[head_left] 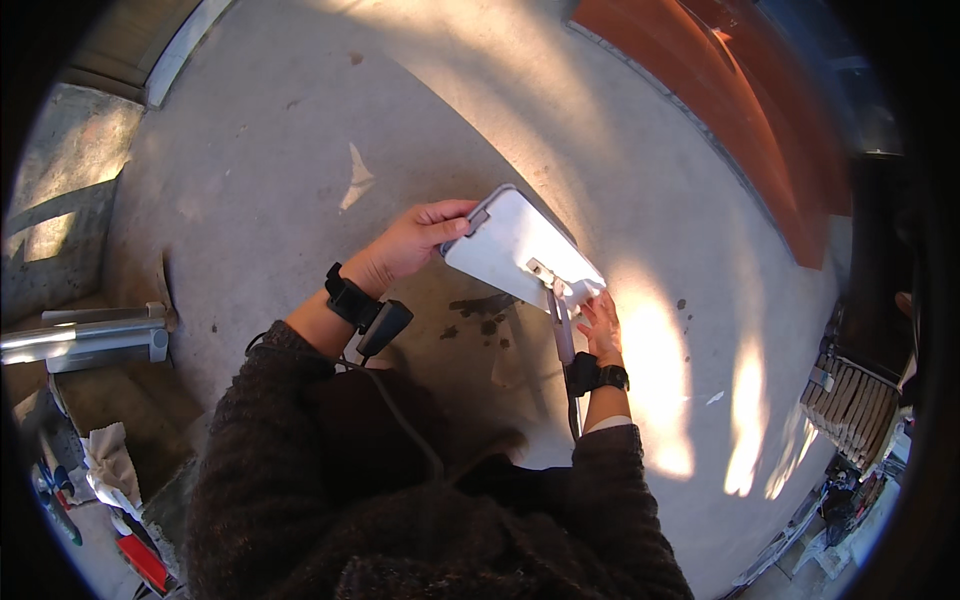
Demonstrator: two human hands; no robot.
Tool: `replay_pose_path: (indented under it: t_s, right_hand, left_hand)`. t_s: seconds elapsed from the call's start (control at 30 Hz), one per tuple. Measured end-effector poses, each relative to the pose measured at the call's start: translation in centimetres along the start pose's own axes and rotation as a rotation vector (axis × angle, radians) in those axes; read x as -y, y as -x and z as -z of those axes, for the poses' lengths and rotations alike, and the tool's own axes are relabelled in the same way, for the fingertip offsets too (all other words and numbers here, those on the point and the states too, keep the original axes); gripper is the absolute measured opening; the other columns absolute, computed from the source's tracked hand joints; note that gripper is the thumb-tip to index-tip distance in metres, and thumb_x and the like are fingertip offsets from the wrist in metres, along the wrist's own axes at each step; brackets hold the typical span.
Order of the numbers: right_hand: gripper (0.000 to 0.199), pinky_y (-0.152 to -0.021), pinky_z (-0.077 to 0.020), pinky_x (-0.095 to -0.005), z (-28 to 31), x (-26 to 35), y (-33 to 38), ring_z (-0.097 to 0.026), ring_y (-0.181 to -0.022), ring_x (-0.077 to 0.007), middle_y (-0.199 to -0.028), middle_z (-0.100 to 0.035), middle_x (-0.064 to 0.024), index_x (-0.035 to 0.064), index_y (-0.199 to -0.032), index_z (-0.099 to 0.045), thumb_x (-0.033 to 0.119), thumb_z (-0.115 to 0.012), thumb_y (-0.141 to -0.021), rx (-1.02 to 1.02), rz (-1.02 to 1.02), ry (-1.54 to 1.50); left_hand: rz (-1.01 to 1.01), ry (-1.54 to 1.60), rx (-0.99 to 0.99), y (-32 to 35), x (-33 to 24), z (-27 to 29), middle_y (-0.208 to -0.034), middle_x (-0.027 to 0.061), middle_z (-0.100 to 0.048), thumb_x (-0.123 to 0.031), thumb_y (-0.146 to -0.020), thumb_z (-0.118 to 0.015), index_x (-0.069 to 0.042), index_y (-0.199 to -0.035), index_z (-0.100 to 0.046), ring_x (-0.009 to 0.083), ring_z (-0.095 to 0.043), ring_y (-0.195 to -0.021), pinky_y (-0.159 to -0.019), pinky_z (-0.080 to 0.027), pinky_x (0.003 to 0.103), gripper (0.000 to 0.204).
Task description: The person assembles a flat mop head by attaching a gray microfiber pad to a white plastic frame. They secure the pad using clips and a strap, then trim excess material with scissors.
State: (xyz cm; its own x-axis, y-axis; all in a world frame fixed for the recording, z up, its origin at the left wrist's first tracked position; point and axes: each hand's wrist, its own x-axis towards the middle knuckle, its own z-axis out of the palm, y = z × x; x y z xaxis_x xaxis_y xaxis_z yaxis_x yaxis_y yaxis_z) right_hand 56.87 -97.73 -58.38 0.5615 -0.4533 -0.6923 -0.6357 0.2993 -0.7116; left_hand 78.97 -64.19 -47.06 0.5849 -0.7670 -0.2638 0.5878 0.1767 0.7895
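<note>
Dark sleeves (400, 500) over sunlit concrete floor (300, 150), hands gripping trowel (515, 250).

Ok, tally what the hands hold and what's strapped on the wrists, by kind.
White flat panel, gripped by the left hand, right hand at its lower end: 1
Black wrist straps, left wrist strap and right wrist strap: 2
Total: 3

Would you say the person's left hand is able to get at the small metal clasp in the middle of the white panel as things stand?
Probably yes, but not right away. The left hand grips the white panel at its far corner, and nothing lies between it and the metal clasp; it would have to let go while the right hand holds.
</note>
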Motion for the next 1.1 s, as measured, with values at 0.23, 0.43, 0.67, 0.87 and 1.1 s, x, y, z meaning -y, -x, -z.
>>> replay_pose_path:
  t_s: [0.23,0.43,0.67,0.87,1.1]
  right_hand:
    - [0.111,-0.107,-0.0376,-0.0420,-7.8,11.2,6.2,-0.037,-0.135,-0.0307,-0.151,-0.022,-0.0190,0.0136,-0.153,-0.007,0.033,-0.081,-0.073,0.180,0.414,0.449]
    - [0.147,-0.111,-0.0340,-0.0442,-12.9,16.5,11.9,-0.023,-0.139,-0.0389,-0.149,-0.016,-0.0252,0.0051,-0.149,0.011,0.027,-0.094,-0.049,0.213,1.027,0.908]
    - [0.145,-0.105,-0.0405,-0.0423,-14.0,15.9,11.7,-0.031,-0.132,-0.0433,-0.141,-0.021,-0.0296,-0.0003,-0.147,0.012,0.024,-0.093,-0.049,0.195,0.929,0.781]
    - [0.142,-0.102,-0.0441,-0.0409,-13.3,15.6,11.1,-0.038,-0.128,-0.0410,-0.141,-0.020,-0.0270,-0.0007,-0.147,0.011,0.022,-0.092,-0.050,0.207,0.952,0.764]
    - [0.135,-0.100,-0.0457,-0.0419,-12.9,15.9,11.2,-0.041,-0.125,-0.0380,-0.138,-0.024,-0.0218,0.0006,-0.147,0.002,0.019,-0.091,-0.050,0.240,0.898,0.703]
  left_hand:
    - [0.037,0.013,0.021,-0.5,-1.1,-3.5,-0.123,0.0068,-0.061,-0.019,-0.096,-0.055,0.000,-0.136,-0.048,0.0148,-0.058,-0.110,-0.097,-0.045,0.031,0.045]
    - [0.002,0.005,0.049,-0.5,-1.3,-5.3,-0.121,0.0074,-0.061,-0.021,-0.096,-0.055,0.001,-0.135,-0.048,0.0149,-0.058,-0.110,-0.096,-0.045,0.032,0.045]
    - [0.027,0.019,0.041,-0.8,-1.2,-5.7,-0.119,0.0064,-0.062,-0.024,-0.096,-0.056,0.001,-0.133,-0.050,0.0144,-0.059,-0.106,-0.094,-0.046,0.030,0.045]
    - [0.021,0.048,0.052,-1.1,-0.9,-5.9,-0.119,0.0057,-0.062,-0.025,-0.096,-0.056,0.000,-0.133,-0.050,0.0134,-0.060,-0.105,-0.091,-0.048,0.030,0.045]
    - [0.004,0.046,0.040,-0.8,-1.7,-7.1,-0.116,0.0052,-0.063,-0.020,-0.096,-0.056,-0.001,-0.132,-0.051,0.0127,-0.060,-0.102,-0.089,-0.048,0.029,0.042]
